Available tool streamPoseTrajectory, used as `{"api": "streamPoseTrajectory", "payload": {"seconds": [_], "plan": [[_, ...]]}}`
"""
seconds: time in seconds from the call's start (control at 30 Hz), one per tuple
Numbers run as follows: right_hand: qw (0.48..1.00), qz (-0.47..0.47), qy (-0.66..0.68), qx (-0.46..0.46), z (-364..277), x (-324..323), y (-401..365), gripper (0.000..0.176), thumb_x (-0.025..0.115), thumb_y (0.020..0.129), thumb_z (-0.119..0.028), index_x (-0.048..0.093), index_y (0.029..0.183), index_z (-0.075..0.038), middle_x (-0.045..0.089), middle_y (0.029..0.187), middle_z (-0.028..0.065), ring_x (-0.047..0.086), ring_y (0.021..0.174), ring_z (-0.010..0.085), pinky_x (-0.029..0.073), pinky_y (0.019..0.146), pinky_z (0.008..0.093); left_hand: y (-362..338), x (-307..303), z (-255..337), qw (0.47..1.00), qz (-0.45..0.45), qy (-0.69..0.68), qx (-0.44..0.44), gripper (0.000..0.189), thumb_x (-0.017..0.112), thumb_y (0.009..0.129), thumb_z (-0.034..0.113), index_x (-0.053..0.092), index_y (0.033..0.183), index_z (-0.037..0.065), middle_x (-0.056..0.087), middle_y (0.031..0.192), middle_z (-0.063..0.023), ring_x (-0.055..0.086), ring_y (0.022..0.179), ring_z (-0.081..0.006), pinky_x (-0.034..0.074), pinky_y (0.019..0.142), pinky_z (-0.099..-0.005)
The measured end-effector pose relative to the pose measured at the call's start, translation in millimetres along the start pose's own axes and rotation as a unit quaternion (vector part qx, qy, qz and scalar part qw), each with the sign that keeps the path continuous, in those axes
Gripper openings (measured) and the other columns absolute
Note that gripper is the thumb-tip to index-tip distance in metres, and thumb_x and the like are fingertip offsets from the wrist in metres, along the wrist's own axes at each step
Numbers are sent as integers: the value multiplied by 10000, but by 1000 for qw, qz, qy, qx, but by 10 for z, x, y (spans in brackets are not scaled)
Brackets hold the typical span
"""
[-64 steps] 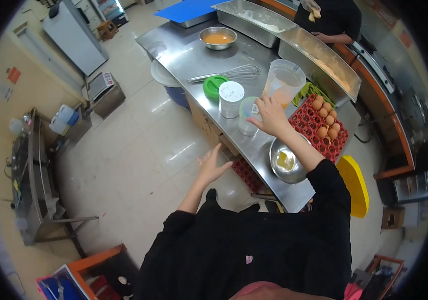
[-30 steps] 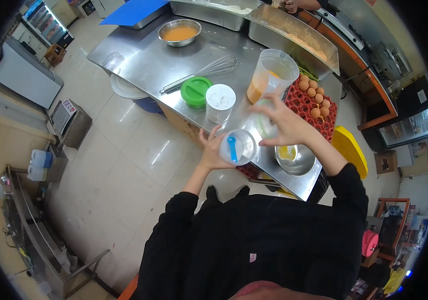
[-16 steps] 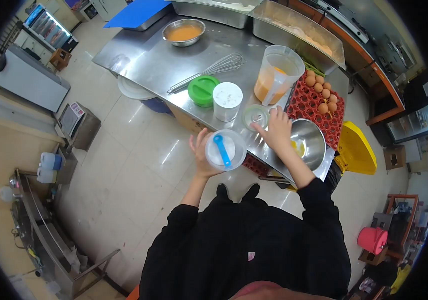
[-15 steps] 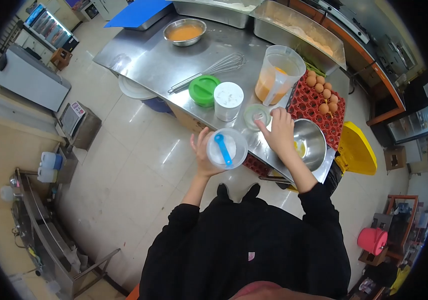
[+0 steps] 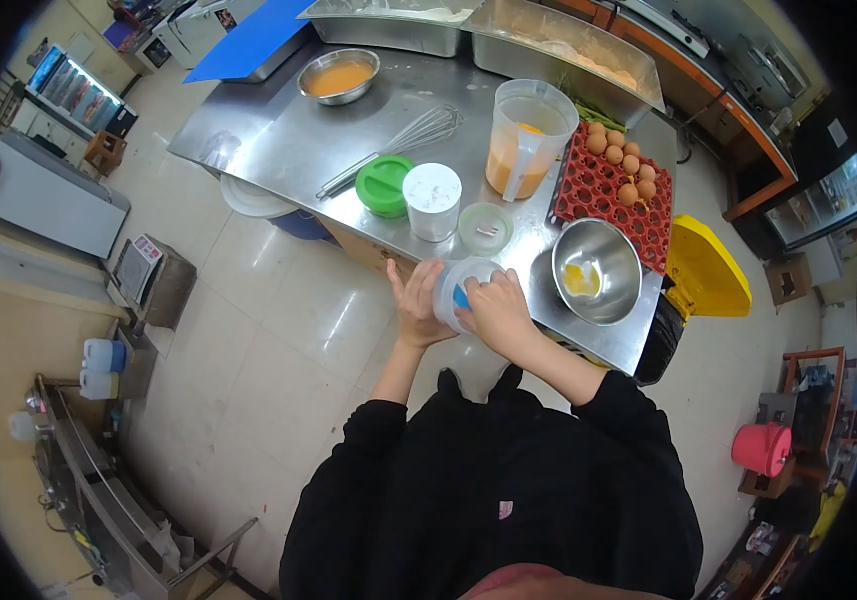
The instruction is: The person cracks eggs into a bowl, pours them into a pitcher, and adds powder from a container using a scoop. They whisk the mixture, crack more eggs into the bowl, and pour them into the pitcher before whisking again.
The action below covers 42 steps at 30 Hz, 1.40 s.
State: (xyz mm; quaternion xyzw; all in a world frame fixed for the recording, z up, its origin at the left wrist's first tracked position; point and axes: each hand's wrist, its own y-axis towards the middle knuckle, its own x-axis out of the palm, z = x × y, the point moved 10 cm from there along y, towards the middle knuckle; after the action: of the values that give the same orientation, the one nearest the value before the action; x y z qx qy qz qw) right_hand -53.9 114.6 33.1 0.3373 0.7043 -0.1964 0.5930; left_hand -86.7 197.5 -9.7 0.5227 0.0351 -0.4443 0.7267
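Observation:
My left hand (image 5: pixel 416 303) is closed around the side of a translucent plastic tub (image 5: pixel 444 297), held just off the table's front edge. Fingers of my right hand (image 5: pixel 498 315) dip into the tub's mouth and pinch a blue measuring spoon (image 5: pixel 461 297), mostly covered by them. White powder seen earlier in the tub is now hidden. Closest on the table are a round clear lid (image 5: pixel 485 229), a white canister (image 5: pixel 432 203) and a green-lidded jar (image 5: pixel 385 186). A steel mixing bowl (image 5: pixel 620 255) with a little raw egg stands to the right.
Behind lie a whisk (image 5: pixel 418 137), a jug of orange liquid (image 5: pixel 528 150) and a steel bowl of orange liquid (image 5: pixel 338 77). A red egg tray (image 5: pixel 603 190) holds several eggs. Deep steel pans (image 5: pixel 558 60) line the back. A yellow bin lid (image 5: pixel 710 270) stands beyond the right edge.
My right hand came from beside the clear lid down and left into the tub, onto the blue spoon. The tub shifted slightly right and tilted; the head view also shifted.

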Motion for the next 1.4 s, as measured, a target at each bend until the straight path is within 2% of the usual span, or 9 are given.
{"api": "streamPoseTrajectory", "payload": {"seconds": [0.1,0.3,0.4,0.6,0.73,0.83,1.13,1.23,1.4], "plan": [[999,-24,25,11,60,105,-39,89,595,686,-67,604,758,-14,610,666,129,587,753,296,375,755,386,-1,-15,27,1000,0,-6,6,936,796,510,474,415,1245,39,565,1141,-120,563,1057,-297,51,1058,-606],[996,63,8,-56,-108,-152,-160,55,591,696,-54,616,733,-23,600,794,136,549,857,276,371,795,405,-10,-67,-7,1000,-6,-17,6,950,804,491,471,419,1241,35,569,1132,-120,564,1059,-295,39,1060,-612],[993,-17,82,-87,-89,-44,-187,97,598,696,-45,654,760,1,616,769,150,578,803,304,413,790,416,38,-83,29,1000,-28,-3,6,926,805,475,452,443,1221,38,565,1131,-113,563,1062,-278,52,1047,-639],[894,-110,415,132,587,84,-255,200,617,767,-81,686,916,33,654,686,130,624,634,187,493,624,317,7,-152,-17,999,-50,12,-1,957,821,468,458,423,1229,36,578,1116,-104,567,1063,-281,30,1055,-625],[830,-98,516,186,804,217,-409,191,637,779,-86,690,923,28,649,671,70,560,578,99,461,556,258,-13,-213,-32,999,-46,15,-5,905,809,464,490,466,1172,43,570,1109,-95,575,1032,-261,55,1032,-662],[823,-144,514,193,771,278,-521,172,631,791,-79,694,916,21,623,638,42,531,539,70,424,501,225,6,-258,-28,999,-51,10,-3,890,808,467,495,474,1159,46,575,1102,-89,578,1028,-259,46,1033,-659],[824,-84,523,201,834,154,-647,149,626,810,-78,698,909,8,616,619,23,514,513,52,405,469,208,86,-297,6,998,-64,11,10,896,809,462,501,482,1157,41,578,1097,-86,576,1033,-254,50,1038,-654],[819,-97,522,219,939,167,-691,179,645,819,-76,677,957,33,632,731,11,532,654,47,428,599,193,132,-255,11,998,-67,4,10,898,809,460,505,486,1156,39,582,1094,-89,577,1038,-250,61,1036,-654],[794,-49,563,222,1184,-177,-590,179,647,812,-80,679,958,19,648,758,22,558,670,59,441,623,206,289,-75,45,996,-89,-3,-20,959,824,427,486,461,1189,32,588,1106,-101,574,1050,-260,99,1034,-647]]}}
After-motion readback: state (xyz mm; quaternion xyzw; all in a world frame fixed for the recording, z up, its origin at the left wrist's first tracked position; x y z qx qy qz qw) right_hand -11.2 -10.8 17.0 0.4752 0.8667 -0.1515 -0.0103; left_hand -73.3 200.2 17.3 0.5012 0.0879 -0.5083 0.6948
